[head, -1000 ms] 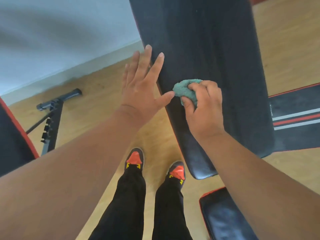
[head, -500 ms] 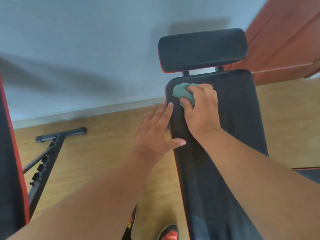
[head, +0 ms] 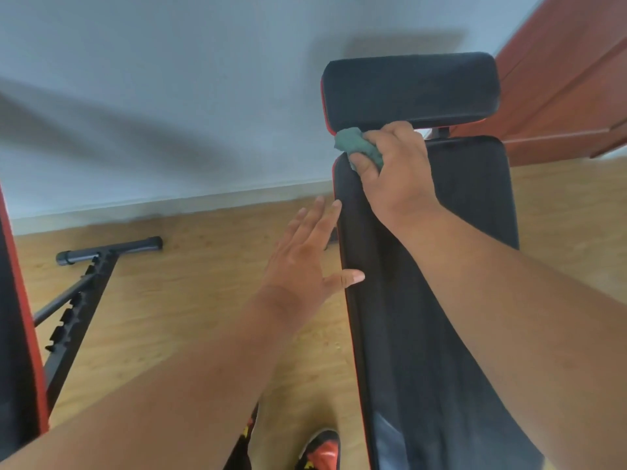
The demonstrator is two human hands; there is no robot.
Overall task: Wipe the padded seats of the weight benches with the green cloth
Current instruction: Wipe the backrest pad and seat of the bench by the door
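Right hand [head: 397, 171] is clenched around the bunched green cloth [head: 356, 145], pressing it on the far left corner of the long black bench pad [head: 424, 300], just below the headrest pad [head: 410, 89]. Left hand [head: 305, 259] is flat and empty, fingers spread, thumb touching the pad's left edge. Second bench's red-trimmed pad [head: 17, 334] and black frame [head: 81, 300] stand at far left on the wood floor [head: 186, 283]. A red-black shoe [head: 322, 449] shows at the near edge.
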